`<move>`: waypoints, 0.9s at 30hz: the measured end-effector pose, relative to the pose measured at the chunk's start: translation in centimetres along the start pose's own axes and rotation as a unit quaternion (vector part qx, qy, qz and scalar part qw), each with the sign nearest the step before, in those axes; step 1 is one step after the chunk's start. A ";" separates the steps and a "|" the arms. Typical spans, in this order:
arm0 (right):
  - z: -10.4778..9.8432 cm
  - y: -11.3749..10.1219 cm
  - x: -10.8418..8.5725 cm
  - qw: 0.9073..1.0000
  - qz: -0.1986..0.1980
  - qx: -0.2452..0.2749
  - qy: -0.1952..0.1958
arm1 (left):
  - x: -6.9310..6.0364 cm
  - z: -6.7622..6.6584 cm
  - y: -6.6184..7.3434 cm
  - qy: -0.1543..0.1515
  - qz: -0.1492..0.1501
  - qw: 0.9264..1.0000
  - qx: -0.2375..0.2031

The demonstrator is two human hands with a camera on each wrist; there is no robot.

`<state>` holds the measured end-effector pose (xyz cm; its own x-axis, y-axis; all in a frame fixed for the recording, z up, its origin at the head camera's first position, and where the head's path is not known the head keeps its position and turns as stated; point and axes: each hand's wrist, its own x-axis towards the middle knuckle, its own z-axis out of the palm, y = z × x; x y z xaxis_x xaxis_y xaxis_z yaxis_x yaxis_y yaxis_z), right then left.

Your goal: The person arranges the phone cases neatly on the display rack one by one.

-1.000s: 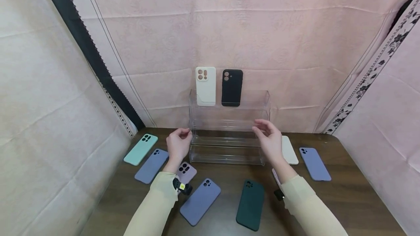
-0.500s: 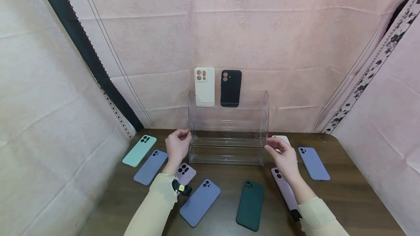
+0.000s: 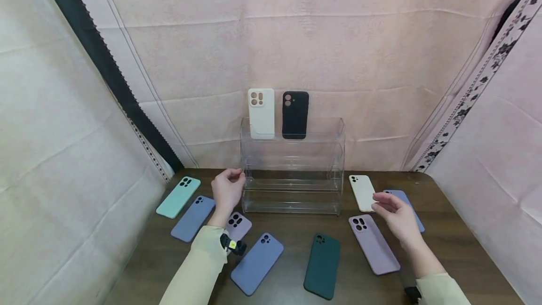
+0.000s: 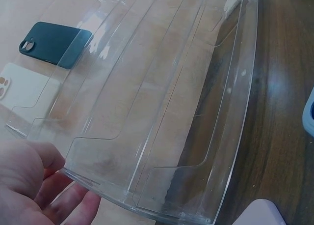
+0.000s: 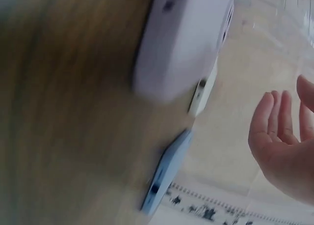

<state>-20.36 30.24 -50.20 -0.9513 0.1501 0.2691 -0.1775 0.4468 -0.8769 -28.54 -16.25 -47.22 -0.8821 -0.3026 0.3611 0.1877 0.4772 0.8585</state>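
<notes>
A clear tiered stand [image 3: 292, 184] stands at the back of the table, a white phone case [image 3: 261, 113] and a black one [image 3: 295, 115] upright in its top tier. The left hand [image 3: 227, 192] pinches the stand's left side edge; in the left wrist view the hand [image 4: 44, 185] has its thumb and fingers on either side of that clear edge. Holding nothing, the right hand [image 3: 395, 215] hovers over the right part of the table, near a white case [image 3: 362, 193], a lilac case [image 3: 374, 244] and a partly covered blue case [image 3: 406, 206]. In the right wrist view its fingers [image 5: 274, 119] are loosely bent.
On the left lie a mint case [image 3: 178, 196], a blue case [image 3: 192, 219] and a small lilac case [image 3: 238, 225], partly behind the left forearm. Nearer the front are another blue case [image 3: 257, 264] and a dark green case [image 3: 322, 266]. Cloth [image 3: 317, 51] hangs behind the table.
The right hand has moved from in front of the stand's right side to the right and nearer, uncovering the white and lilac cases. The left hand has stayed at the stand's edge.
</notes>
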 end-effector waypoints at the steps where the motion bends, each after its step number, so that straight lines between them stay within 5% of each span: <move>1: -0.5 0.3 -0.1 1.000 0.005 -0.005 -0.004 | 0.0 0.0 0.0 0.000 -0.001 1.000 0.001; 12: -5.4 2.4 -1.1 0.992 0.056 -0.101 -0.040 | 0.0 -0.2 0.3 0.004 0.005 1.000 0.002; 27: -8.6 4.5 -0.8 0.983 0.095 -0.146 -0.062 | -0.1 0.1 0.2 0.007 0.002 1.000 0.003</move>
<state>-18.20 39.67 -50.94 -0.9868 0.1552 0.0461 0.0685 0.6584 -0.7496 -28.45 -16.05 -47.13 -0.8754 -0.3111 0.3701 0.1893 0.4839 0.8544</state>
